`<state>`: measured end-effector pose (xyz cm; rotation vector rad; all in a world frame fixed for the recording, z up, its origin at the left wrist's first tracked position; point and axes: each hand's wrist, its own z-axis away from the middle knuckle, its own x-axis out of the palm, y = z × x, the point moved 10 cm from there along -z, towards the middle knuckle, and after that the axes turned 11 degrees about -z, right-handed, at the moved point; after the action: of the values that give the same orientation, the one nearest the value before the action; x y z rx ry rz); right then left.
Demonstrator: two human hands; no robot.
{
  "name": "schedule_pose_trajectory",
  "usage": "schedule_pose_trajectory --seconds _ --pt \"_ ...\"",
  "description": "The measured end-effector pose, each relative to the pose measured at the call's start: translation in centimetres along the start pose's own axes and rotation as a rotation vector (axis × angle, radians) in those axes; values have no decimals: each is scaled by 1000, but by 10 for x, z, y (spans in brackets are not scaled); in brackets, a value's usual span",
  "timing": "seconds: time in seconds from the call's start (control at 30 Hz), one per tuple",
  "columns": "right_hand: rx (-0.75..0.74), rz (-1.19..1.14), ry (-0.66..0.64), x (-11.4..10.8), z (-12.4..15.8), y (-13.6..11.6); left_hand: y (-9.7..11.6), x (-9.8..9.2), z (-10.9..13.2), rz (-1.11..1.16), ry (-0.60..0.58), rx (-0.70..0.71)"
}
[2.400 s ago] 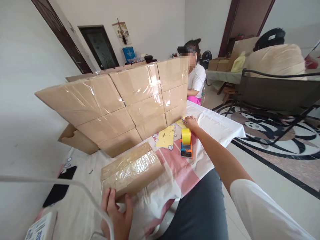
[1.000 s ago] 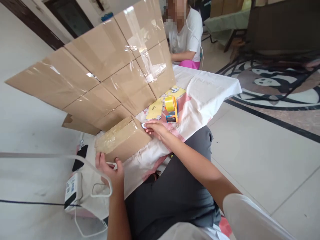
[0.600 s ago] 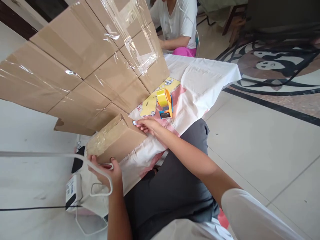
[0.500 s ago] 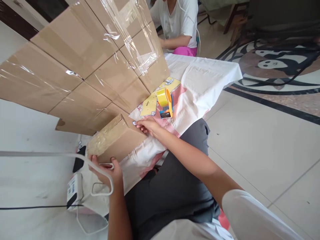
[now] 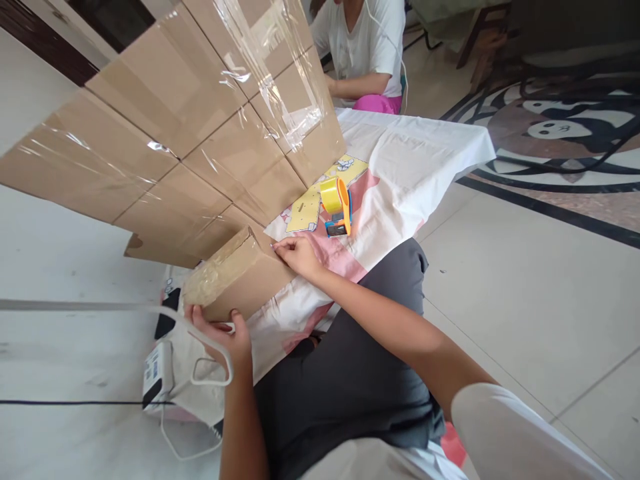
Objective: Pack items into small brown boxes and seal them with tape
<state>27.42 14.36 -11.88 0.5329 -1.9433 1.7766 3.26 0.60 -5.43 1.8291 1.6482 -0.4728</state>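
A small brown cardboard box [image 5: 250, 277] wrapped in clear tape lies tilted on the cloth-covered table [image 5: 400, 167], right in front of me. My left hand [image 5: 223, 333] grips its near left end, thumb on the side face. My right hand [image 5: 297, 255] is closed at the box's far right corner, fingers pinched against the edge; whether it holds anything is unclear. A tape dispenser [image 5: 337, 207] with a yellow roll and an orange and blue body stands on the cloth just beyond my right hand.
A tall stack of taped cardboard boxes [image 5: 200, 127] fills the table's left and back. Another person [image 5: 367, 50] in a white shirt sits at the far end. A small white device [image 5: 157, 370] with a cable lies by my left hand. Tiled floor lies to the right.
My right hand left the tape dispenser and came back to the small box's right corner. The box has been tipped onto its edge. The camera has tilted down.
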Motion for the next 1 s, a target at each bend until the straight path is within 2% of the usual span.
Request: schedule_pose_trajectory --seconds 0.23,0.4,0.63,0.8,1.0 --pt "81 133 -26 -4 12 -4 -1 2 0 13 1 25" --pt "104 173 -26 -4 10 -1 -1 3 1 5 -17 19" --pt "172 258 -129 5 6 4 0 2 2 2 -7 31" --pt "152 268 -170 6 9 -2 -4 5 1 -2 -4 23" --pt "131 315 -179 0 6 4 -6 6 2 10 12 49"
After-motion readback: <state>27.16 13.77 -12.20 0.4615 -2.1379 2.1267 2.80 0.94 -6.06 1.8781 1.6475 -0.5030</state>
